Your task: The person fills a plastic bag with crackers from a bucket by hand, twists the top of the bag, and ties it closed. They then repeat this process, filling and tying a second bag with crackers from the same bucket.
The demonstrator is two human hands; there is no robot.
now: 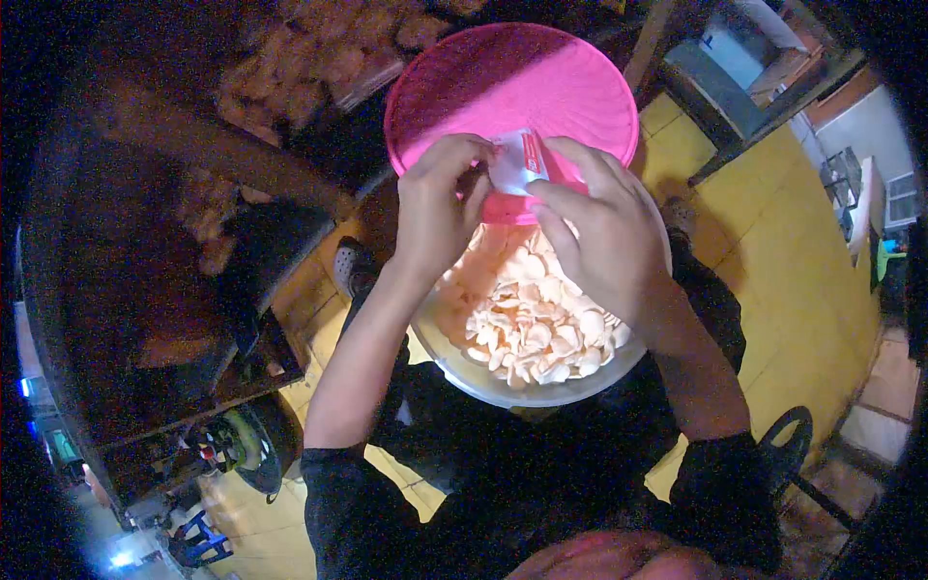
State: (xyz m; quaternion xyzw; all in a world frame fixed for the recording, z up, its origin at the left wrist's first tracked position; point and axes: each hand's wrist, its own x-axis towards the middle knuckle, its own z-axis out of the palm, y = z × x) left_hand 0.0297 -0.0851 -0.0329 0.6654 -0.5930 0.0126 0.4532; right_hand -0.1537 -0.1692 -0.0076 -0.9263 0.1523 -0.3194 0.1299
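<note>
A small clear plastic bag (510, 174) with a red printed strip is held up between both hands. My left hand (437, 208) is closed, pinching the bag's left edge. On the other side, my right hand (611, 232) grips the bag's right edge between thumb and fingers. Behind and partly under the bag is a round pink plastic lid or tray (522, 72) with a ribbed surface. Below the hands a wide pale tub (483, 389) holds many pale, curled crackers (541, 333). My forearms and the pink piece hide part of the tub.
To the left stands a dark wooden table frame (184, 391), with brownish heaped items (290, 72) in shadow beyond. A small blue stool (201, 539) is at lower left. Yellow tiled floor (773, 280) spreads right, near a wooden-framed cabinet (720, 82).
</note>
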